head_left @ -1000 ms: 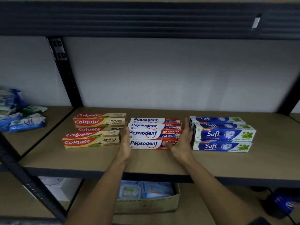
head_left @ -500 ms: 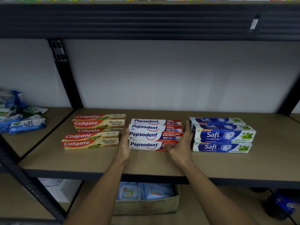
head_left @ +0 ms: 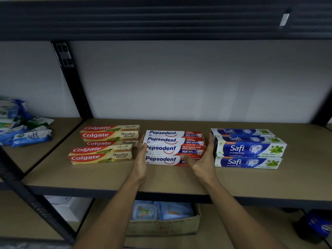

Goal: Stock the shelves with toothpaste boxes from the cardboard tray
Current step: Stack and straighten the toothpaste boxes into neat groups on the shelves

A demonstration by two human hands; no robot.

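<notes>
Head cam, me at the rack: the Pepsodent boxes [head_left: 172,149] lie flat in a stepped stack around the middle of the wooden shelf [head_left: 170,178], names facing me. Four of them, as far as I can count.

Them: and your hands? Gripping anything?

Me: nah, nothing gripped. My left hand [head_left: 142,159] is flat, with straight fingers against the stack's 9 o'clock end. My right hand [head_left: 203,164] has straight fingers up along the 3 o'clock end, and the thumb lies across the front of the bottom box. So the stack sits sandwiched between two flat palms.

Them: what's around it?

Me: Colgate boxes [head_left: 106,135] at 9 o'clock, just beside my left hand, piled a bit staggered. Safi boxes [head_left: 249,149] at 3 o'clock, right next to my right fingers. Further out at 9 o'clock, past the black upright post [head_left: 71,78], some blue and green soft packs [head_left: 30,135] lie on the neighbouring shelf. At 6 o'clock, one level down, a cardboard box [head_left: 161,228] holds blue packs, too dim to read. At 12 o'clock there's white wall [head_left: 179,83] and the dark shelf above [head_left: 161,18].
</notes>
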